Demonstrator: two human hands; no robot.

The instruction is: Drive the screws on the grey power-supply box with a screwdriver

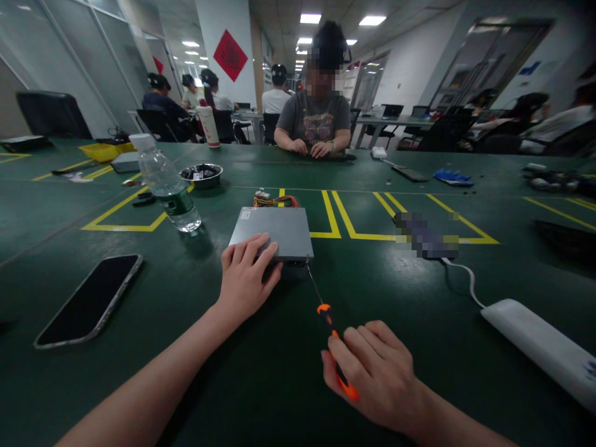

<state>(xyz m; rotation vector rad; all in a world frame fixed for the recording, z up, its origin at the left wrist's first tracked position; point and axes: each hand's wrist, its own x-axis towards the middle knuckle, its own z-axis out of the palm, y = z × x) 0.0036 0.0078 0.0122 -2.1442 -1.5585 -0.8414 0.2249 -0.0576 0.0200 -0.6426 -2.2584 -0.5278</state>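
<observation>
A grey metal computer power supply (279, 226) lies flat on the green table, with a bundle of coloured cables (277, 200) behind it. My left hand (246, 276) grips its front left part, fingers laid over the top and thumb at the front face. In my right hand (372, 369) is an orange and black screwdriver (327, 315), held by its handle. The shaft slants up and away, and its tip meets the front right corner of the power supply; a screw there is too small to make out.
Left of the power supply stand a water bottle (172, 192) and a metal bowl (202, 176) of small parts; nearer lies a phone (90, 301). On the right, a second phone (424, 234) is cabled to a white power bank (540, 347). A person (316, 118) sits opposite.
</observation>
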